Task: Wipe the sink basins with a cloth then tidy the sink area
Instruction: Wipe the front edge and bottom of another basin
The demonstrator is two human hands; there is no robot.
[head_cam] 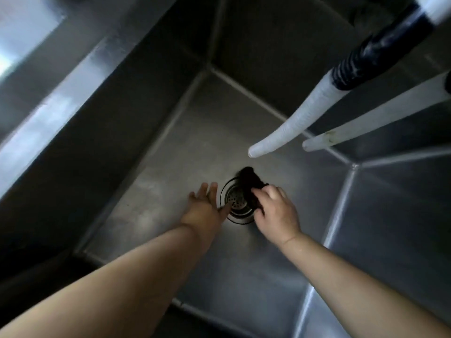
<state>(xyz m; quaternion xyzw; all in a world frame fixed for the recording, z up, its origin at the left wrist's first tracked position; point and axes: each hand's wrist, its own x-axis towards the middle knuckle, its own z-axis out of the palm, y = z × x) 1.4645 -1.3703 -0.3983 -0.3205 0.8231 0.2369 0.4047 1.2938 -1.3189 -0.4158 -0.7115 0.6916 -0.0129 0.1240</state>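
Note:
I look down into a deep stainless steel sink basin [185, 142]. A round drain strainer [236, 200] sits in the middle of its floor. My right hand [277, 211] grips a dark cloth [251, 182] that lies over the right side of the drain. My left hand [206, 206] lies just left of the drain with fingers straight and spread, its thumb at the strainer's rim. Both forearms reach in from the bottom of the frame.
Two white hoses [295, 120] [366, 120] hang into the basin from the upper right, the nearer one joined to a black ribbed pipe [380, 47]. Steep steel walls enclose the basin on all sides. A bright steel rim [48, 123] runs along the left.

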